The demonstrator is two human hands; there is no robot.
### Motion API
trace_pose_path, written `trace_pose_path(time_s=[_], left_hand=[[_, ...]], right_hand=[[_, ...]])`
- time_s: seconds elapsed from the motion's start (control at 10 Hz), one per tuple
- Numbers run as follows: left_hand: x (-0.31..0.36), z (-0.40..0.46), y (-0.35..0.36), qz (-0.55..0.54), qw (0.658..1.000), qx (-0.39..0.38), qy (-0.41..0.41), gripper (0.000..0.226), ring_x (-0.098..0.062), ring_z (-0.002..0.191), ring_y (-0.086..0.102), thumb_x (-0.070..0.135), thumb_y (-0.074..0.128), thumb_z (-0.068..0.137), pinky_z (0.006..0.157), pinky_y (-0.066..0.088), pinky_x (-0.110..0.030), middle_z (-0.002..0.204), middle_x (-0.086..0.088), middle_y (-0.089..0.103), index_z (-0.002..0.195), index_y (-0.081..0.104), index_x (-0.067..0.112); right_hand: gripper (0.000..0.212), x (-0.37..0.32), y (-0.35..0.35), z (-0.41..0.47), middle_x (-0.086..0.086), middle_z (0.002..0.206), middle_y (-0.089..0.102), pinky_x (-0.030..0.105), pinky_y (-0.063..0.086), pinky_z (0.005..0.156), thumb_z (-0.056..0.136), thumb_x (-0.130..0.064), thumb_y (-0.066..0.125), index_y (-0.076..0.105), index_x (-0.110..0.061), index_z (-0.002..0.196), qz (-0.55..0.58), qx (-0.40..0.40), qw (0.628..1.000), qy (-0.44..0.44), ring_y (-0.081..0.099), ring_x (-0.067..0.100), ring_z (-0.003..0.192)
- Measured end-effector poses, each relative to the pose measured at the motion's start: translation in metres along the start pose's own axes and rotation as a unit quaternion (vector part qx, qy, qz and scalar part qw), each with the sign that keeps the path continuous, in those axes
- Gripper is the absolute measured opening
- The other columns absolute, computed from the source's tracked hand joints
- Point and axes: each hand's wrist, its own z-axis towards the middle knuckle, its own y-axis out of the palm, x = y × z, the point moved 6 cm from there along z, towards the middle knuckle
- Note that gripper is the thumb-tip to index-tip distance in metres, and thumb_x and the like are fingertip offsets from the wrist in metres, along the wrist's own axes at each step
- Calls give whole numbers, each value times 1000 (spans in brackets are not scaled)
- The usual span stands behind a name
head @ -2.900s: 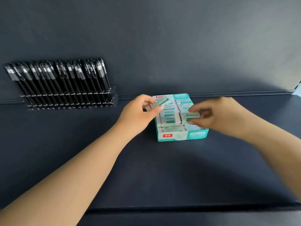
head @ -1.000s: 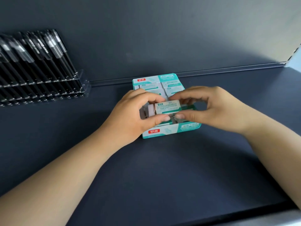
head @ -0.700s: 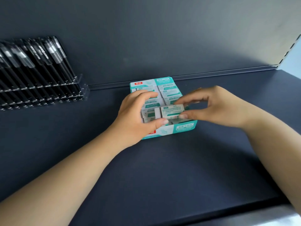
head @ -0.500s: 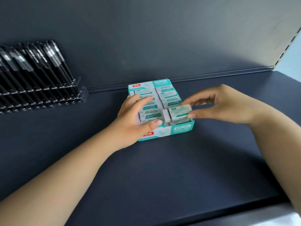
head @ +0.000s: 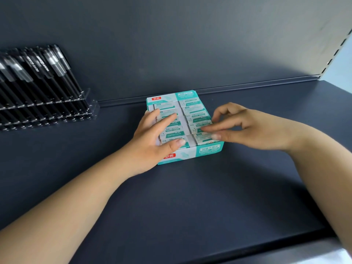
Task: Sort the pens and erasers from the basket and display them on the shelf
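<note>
A: Where's the eraser [head: 203, 139]?

B: Front-right slot of the teal box [head: 210, 150], mid-shelf. The right hand [head: 245, 128] pinches its end between thumb and forefinger; the left hand [head: 154, 138] lies flat, fingers spread over the left column.

A: Handling?

B: Probably light, slightly soft, slick-wrapped; grip the short ends.

A: Obstacles?

B: The pen rack [head: 43, 100] at ten o'clock stands well apart.
</note>
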Motion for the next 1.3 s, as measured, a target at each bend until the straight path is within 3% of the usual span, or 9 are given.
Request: trace_pose_path(time_s=[0.1, 0.2, 0.3, 0.4, 0.7, 0.9, 1.0, 1.1, 1.3], left_hand=[[3, -1, -2, -24, 1000, 19, 1, 68, 33, 108, 9, 24, 59, 87, 72, 9, 17, 139, 28, 13, 143, 20, 26], [1, -2, -5, -46, 999, 16, 4, 63, 28, 112, 28, 41, 66, 79, 98, 23, -2, 119, 27, 37, 128, 27, 44], [-3, -3, -4, -81, 997, -2, -13, 58, 9, 115, 46, 34, 66, 80, 89, 36, -4, 127, 21, 49, 128, 33, 36], [-1, -3, -4, -87, 996, 5, -3, 54, 24, 103, 45, 27, 64, 81, 74, 34, 7, 121, 27, 49, 124, 32, 38], [-4, 0, -9, -121, 992, -1, -22, 55, 25, 95, 50, 16, 64, 83, 70, 37, 4, 115, 29, 53, 126, 34, 36], [-5, 5, -14, -143, 989, 21, -42, 57, 23, 87, 53, 8, 62, 85, 68, 40, 2, 112, 25, 54, 131, 35, 29], [-3, 7, -14, -156, 987, 21, -39, 57, 14, 94, 54, 1, 59, 86, 74, 44, -2, 115, 18, 55, 132, 34, 24], [-3, 5, -16, -159, 986, 16, -49, 58, -3, 107, 56, 3, 61, 85, 85, 46, -14, 126, 7, 56, 134, 36, 21], [12, -30, -38, -124, 988, 93, -13, 41, 2, 109, 47, 12, 52, 93, 77, 36, 0, 112, 22, 48, 126, 42, 34]], right_hand=[[31, 7, 1, 4, -21, 106, 38, 0, 25, 91, 84, -30, 57, 47, -55, 99, 27, 7, 999, 31, 39, -12, 102], [56, 18, 5, 4, -25, 131, 24, 18, 15, 107, 85, -40, 54, 20, -60, 126, 53, -37, 995, 81, 23, -6, 125], [83, 24, 10, 4, -30, 144, 11, 25, 9, 113, 73, -55, 51, 1, -50, 139, 79, -69, 988, 109, 9, -8, 132], [98, 24, 14, 8, -29, 147, 13, 30, 10, 117, 62, -58, 51, 0, -40, 144, 106, -77, 986, 105, 11, -6, 136], [79, 28, 17, 21, -23, 148, 16, 32, 9, 117, 84, -41, 53, 5, -33, 146, 130, -65, 985, 94, 12, 0, 138], [70, 24, 17, 31, -27, 138, 23, 22, 11, 113, 91, -27, 54, 11, -28, 146, 171, -58, 980, 78, 21, -5, 130], [66, 21, 21, 35, -21, 142, 34, 30, 16, 116, 91, -20, 55, 19, -28, 146, 191, -48, 978, 71, 30, 1, 132], [53, 4, 17, 26, -29, 113, 48, 8, 24, 99, 92, -8, 50, 29, -33, 134, 200, -27, 977, 70, 40, -4, 114], [47, -17, 3, -2, -4, 139, 44, 15, 29, 91, 92, -19, 54, 41, -13, 137, 163, 132, 973, 98, 42, 9, 124]])
